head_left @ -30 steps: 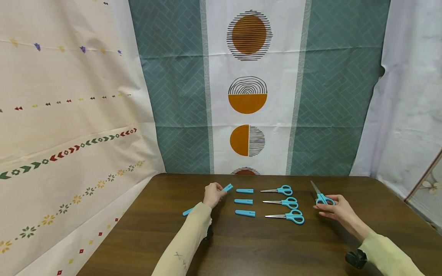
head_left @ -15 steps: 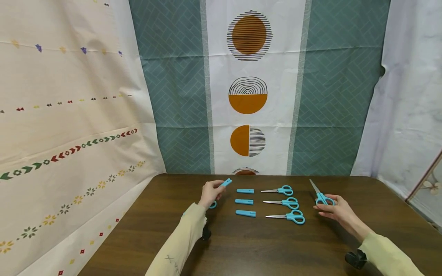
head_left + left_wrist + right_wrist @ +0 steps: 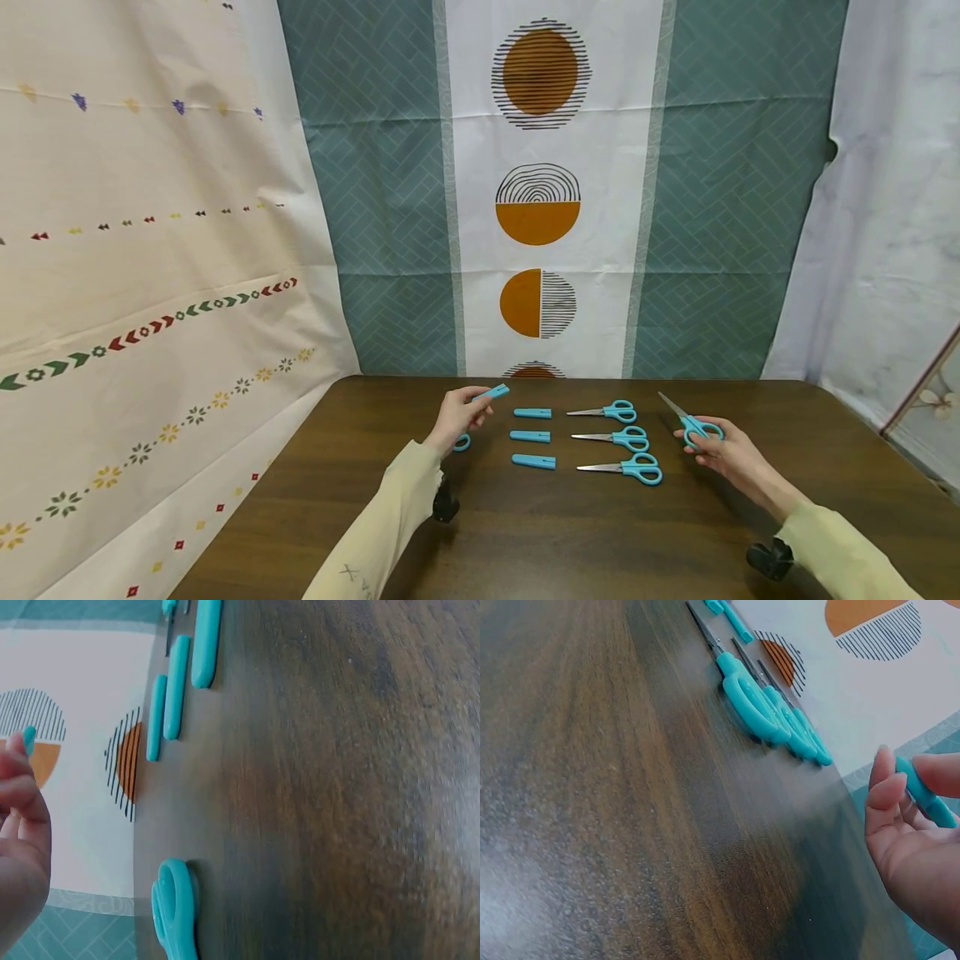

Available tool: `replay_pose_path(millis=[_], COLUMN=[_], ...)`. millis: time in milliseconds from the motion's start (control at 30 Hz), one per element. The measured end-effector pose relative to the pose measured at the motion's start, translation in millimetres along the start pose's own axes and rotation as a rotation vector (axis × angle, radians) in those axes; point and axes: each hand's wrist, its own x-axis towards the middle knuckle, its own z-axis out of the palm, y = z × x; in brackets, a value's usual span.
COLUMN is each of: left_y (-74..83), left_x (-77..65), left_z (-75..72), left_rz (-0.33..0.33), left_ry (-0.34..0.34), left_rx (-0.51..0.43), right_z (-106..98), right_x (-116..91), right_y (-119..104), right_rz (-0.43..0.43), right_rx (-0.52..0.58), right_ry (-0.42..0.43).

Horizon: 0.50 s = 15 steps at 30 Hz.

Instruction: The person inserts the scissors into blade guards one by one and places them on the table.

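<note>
My left hand (image 3: 452, 418) pinches a light blue scissors cap (image 3: 498, 391) above the left half of the table, its free end pointing right. In the left wrist view, only a tip of that cap (image 3: 30, 739) shows past the fingers. At the right, my right hand (image 3: 726, 454) holds scissors (image 3: 699, 427) by their blue handles, with the bare blades up and to the left. Between the hands, three caps (image 3: 530, 437) lie in a column, each facing one of three uncapped scissors (image 3: 632, 438). Beside my left wrist, another blue scissors handle (image 3: 462, 442) shows; the sleeve hides the rest.
Everything lies on a dark brown wooden table (image 3: 570, 533). A patterned cloth (image 3: 397, 250) hangs along its back edge, a cream cloth (image 3: 187, 350) on the left and a pale marbled one (image 3: 892, 250) on the right.
My left hand has lifted the cap slightly and shifted left, uncovering the scissors handle beside the wrist. The scissors in my right hand have moved a little left.
</note>
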Motion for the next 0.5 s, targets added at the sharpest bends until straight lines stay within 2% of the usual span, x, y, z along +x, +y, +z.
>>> replay_pose_path(millis=[67, 200, 500], left_y=[1.4, 3.1, 10.2], left_x=[-1.4, -3.3, -11.1], left_z=[-1.3, -3.6, -6.6], left_rz=[0.0, -0.015, 0.001], left_ry=[-0.014, -0.005, 0.014], left_rx=[-0.042, -0.055, -0.011], right_z=[0, 3, 9], right_x=[0, -1, 4], right_y=[-1, -4, -5], right_rz=[0.008, 0.047, 0.088], right_rx=[0.03, 0.037, -0.121], right_ry=[-0.027, -0.029, 0.076])
